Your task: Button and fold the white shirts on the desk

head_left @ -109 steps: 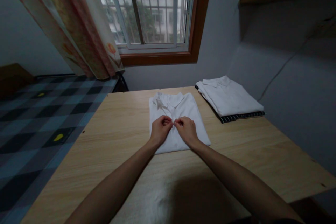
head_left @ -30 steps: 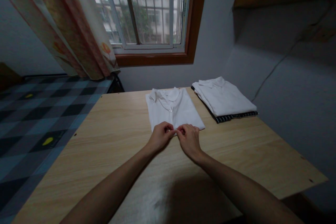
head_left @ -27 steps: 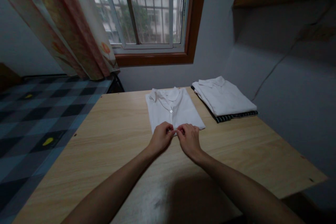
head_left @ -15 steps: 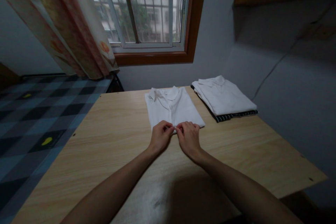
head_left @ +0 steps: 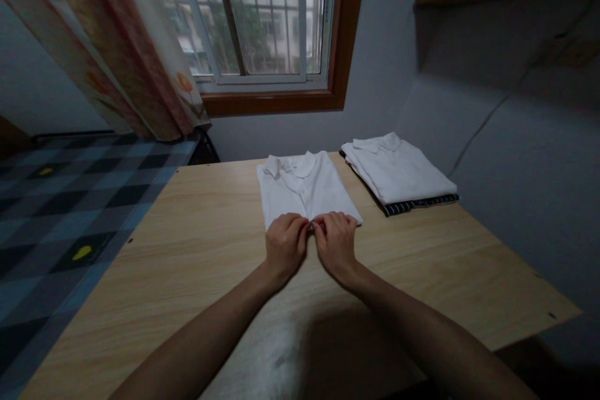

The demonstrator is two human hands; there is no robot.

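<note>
A white collared shirt [head_left: 307, 184], folded into a rectangle, lies on the wooden table with its collar toward the window. My left hand [head_left: 285, 240] is closed at the middle of the shirt's near edge, thumb and fingers pinching the fabric. Right beside it, my right hand [head_left: 336, 240] pinches the same edge, and the fingertips of both hands nearly meet. The hands cover part of the near edge, so the exact bit of cloth between the fingers is hidden.
A stack of folded clothes [head_left: 398, 169], white shirt on top and dark striped cloth beneath, lies at the table's back right. The wooden table [head_left: 210, 287] borders a checked bed [head_left: 94, 200] on the left. Behind are a barred window [head_left: 262, 25] and a curtain [head_left: 122, 44].
My left hand has turned over more, its fingers curling down onto the shirt's near edge. The right hand stays almost where it was. The view has shifted very slightly.
</note>
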